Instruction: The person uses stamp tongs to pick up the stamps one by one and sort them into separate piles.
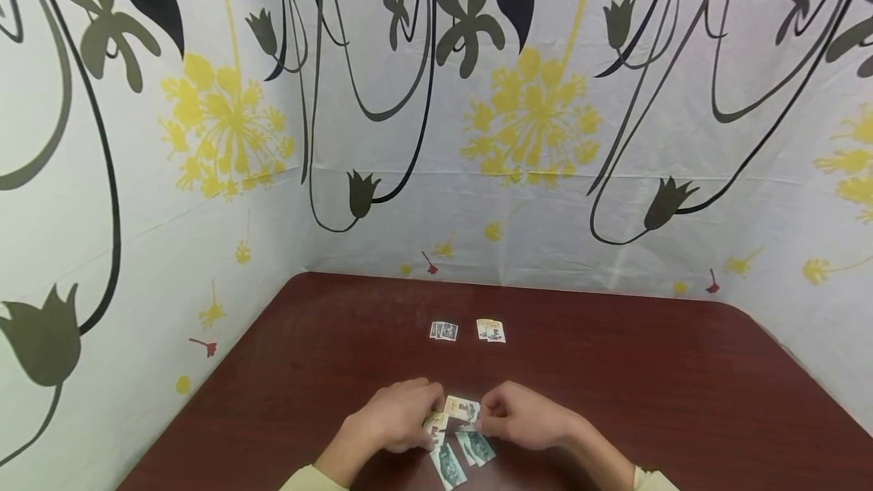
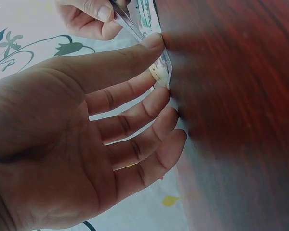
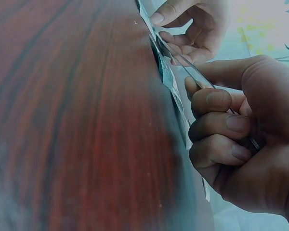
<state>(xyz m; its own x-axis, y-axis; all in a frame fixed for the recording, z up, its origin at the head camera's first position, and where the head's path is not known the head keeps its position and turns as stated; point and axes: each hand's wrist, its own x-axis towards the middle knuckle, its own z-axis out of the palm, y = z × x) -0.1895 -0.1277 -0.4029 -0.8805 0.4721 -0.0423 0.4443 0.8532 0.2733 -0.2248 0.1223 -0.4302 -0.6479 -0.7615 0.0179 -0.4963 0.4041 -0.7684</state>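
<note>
Right wrist: right hand (image 3: 245, 127) grips thin object (image 3: 198, 74) (glossy).

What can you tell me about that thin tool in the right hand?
The thin tool is slender and grey with a metallic shine, perhaps tweezers or a blade; its exact kind is hard to tell. The right hand holds it in curled fingers, and part of its rear end shows near the palm in the right wrist view. It slants toward the cards, its far part close to the thumb of the left hand. Whether its tip touches a card is unclear.
</note>
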